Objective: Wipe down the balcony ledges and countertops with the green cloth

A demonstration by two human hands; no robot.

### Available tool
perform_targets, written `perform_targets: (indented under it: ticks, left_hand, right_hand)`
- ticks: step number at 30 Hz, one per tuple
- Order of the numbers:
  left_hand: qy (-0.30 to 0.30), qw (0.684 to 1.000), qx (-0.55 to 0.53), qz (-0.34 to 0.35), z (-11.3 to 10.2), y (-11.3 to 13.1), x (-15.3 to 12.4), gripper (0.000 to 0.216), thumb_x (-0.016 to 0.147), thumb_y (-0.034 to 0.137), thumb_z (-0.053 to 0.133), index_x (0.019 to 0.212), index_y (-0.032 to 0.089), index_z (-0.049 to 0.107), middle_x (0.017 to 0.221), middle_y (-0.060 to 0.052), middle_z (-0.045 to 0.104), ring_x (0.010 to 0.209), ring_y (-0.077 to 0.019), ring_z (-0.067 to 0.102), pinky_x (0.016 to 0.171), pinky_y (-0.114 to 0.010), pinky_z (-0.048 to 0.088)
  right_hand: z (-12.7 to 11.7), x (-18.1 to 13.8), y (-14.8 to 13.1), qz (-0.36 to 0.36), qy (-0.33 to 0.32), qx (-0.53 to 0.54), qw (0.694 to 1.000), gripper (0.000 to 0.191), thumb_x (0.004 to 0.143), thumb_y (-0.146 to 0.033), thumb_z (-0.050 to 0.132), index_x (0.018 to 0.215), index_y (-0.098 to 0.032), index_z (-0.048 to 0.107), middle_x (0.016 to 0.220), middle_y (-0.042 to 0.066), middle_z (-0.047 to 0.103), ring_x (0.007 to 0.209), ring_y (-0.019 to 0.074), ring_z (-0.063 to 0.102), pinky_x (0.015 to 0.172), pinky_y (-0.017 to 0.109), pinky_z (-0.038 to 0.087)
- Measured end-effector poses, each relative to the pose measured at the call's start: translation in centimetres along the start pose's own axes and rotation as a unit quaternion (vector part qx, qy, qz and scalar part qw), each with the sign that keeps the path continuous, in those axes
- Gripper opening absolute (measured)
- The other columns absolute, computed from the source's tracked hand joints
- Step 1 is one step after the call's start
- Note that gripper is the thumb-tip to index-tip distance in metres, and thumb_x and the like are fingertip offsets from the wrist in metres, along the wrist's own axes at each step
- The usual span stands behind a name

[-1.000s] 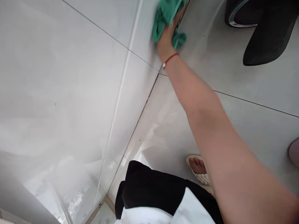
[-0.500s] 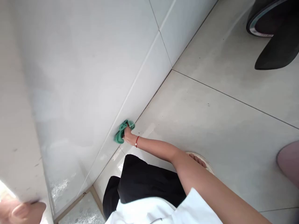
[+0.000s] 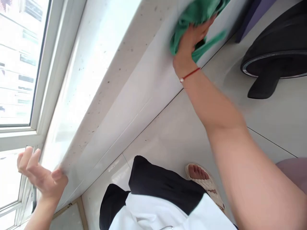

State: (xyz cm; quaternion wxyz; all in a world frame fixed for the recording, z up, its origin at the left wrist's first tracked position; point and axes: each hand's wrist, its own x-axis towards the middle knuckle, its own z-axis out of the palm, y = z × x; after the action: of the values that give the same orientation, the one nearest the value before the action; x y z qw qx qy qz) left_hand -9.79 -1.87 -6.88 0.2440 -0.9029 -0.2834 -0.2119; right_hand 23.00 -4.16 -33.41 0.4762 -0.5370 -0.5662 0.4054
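Note:
High up in the view, my right hand [image 3: 192, 40] presses a bunched green cloth [image 3: 199, 12] against the white wall under the windowsill. A loose strip of the cloth hangs below my fingers, and a red cord bracelet [image 3: 190, 75] circles that wrist. At the lower left, my left hand [image 3: 40, 175] is beside the edge of the speckled windowsill [image 3: 100, 105]. Its fingers are apart and slightly bent, with nothing in them. The heel of this hand appears to touch the sill's edge.
A window [image 3: 19, 64] lies beyond the sill on the left. On the tiled floor [image 3: 168, 134] at the upper right stands a black object with a rounded rim [image 3: 275, 48], with something purple [image 3: 254, 19] behind it. A pinkish rounded thing [image 3: 292, 171] shows at the right edge.
My right hand has moved up and right with the green cloth, from low on the wall to higher up. My left hand shows clearly by the sill. The view has shifted, bringing in the window.

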Motion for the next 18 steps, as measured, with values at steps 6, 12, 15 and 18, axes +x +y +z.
perform_targets:
  ticks: [6,12,15,18]
  left_hand:
    - [-0.012,0.999,0.033,-0.032,-0.1,0.4,-0.6,0.084,0.104,0.078,0.033,0.161,0.018,0.051,0.159,-0.020,0.052,0.152,-0.0421,0.044,0.129,-0.070,0.029]
    - [-0.010,0.996,0.062,-0.063,-0.2,1.0,-1.3,0.092,0.101,0.086,0.024,0.156,0.016,0.045,0.162,-0.022,0.044,0.158,-0.0405,0.032,0.132,-0.072,0.021]
    - [0.011,0.995,0.082,-0.057,0.3,0.8,-1.8,0.091,0.101,0.087,0.022,0.153,0.016,0.045,0.161,-0.023,0.043,0.160,-0.0405,0.026,0.130,-0.074,0.017]
    - [0.029,0.994,0.085,-0.054,1.1,0.7,-2.0,0.091,0.103,0.086,0.022,0.151,0.013,0.044,0.161,-0.024,0.039,0.162,-0.0379,0.018,0.131,-0.071,0.014]
  right_hand:
    - [7.9,3.6,-8.6,-0.055,-0.087,-0.050,0.993,0.040,0.084,-0.066,0.052,0.112,-0.055,0.079,0.106,0.003,0.076,0.157,0.0484,0.040,0.081,0.058,0.055]
    - [14.4,2.8,-13.2,-0.149,-0.151,-0.090,0.973,0.028,0.097,-0.047,0.054,0.107,-0.038,0.078,0.148,-0.005,0.067,0.160,0.0410,0.036,0.103,0.056,0.053]
    - [10.1,2.5,-9.7,-0.151,-0.136,-0.095,0.975,0.028,0.099,-0.025,0.051,0.108,-0.032,0.077,0.149,0.000,0.066,0.157,0.0351,0.042,0.114,0.056,0.048]
    - [2.0,3.2,-5.4,-0.118,-0.093,-0.130,0.980,0.037,0.102,-0.018,0.042,0.115,-0.029,0.075,0.156,0.006,0.060,0.163,0.0350,0.033,0.125,0.065,0.032]
